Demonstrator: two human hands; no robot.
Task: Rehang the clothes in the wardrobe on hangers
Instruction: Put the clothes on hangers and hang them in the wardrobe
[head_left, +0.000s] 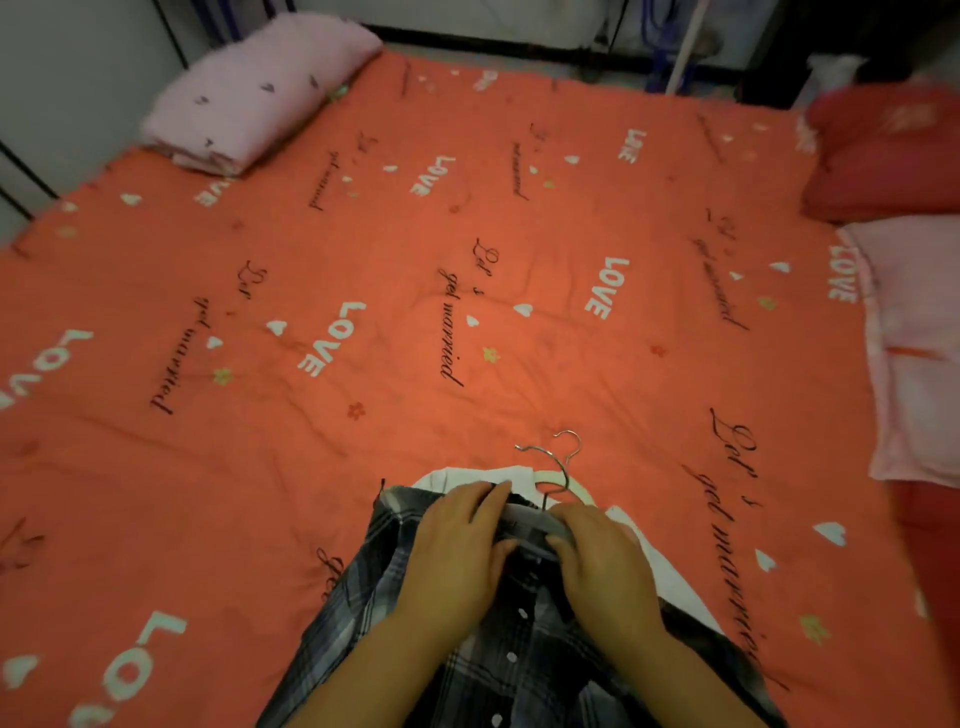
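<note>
- Head view: a dark plaid shirt (519, 649) lies button side up at the middle of the bed's near edge, on top of a white garment (660, 571).
- The left hand (462, 551) pinches the shirt's collar between fingers and thumb. Just beside it, the right hand (602, 561) curls round the collar.
- Two metal hanger hooks (563, 457) stick out past the collar onto the orange bedspread (363, 234).
- A folded pink blanket (260, 88) sits at the far left corner, a red pillow (883, 156) at the far right corner and a pink pillow (919, 338) along the right edge.

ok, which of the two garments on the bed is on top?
The dark plaid shirt with white buttons. The white garment lies beneath it, showing only past the collar and along the right side.
</note>
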